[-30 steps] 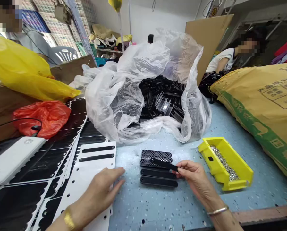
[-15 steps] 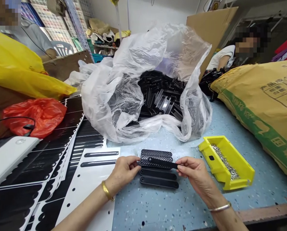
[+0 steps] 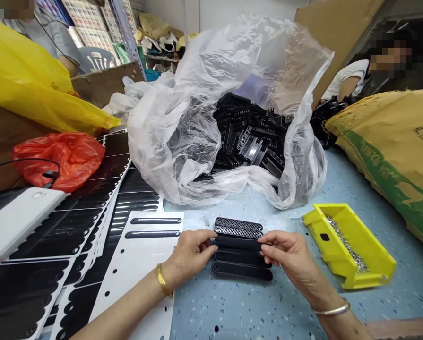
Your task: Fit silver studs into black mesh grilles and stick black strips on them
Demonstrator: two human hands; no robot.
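Big clear plastic bag (image 3: 172, 156) gaping, heaped with black parts (image 3: 255, 118); yellow bin (image 3: 317, 243) at right, small metal pieces (image 3: 346, 243) inside. And the left hand (image 3: 192, 252), empty a second ago, now has fingers pinching the left end of the black strip (image 3: 237, 242)! Right hand (image 3: 291, 252), fingers clamped on the other end; it runs left to right, more level now, over the black bars (image 3: 241, 271).

This looks like a workshop. On the table (image 3: 197, 307) stand a plastic bag (image 3: 154, 137) of black parts (image 3: 246, 137) and a yellow bin (image 3: 332, 255) of metal pieces (image 3: 346, 244).
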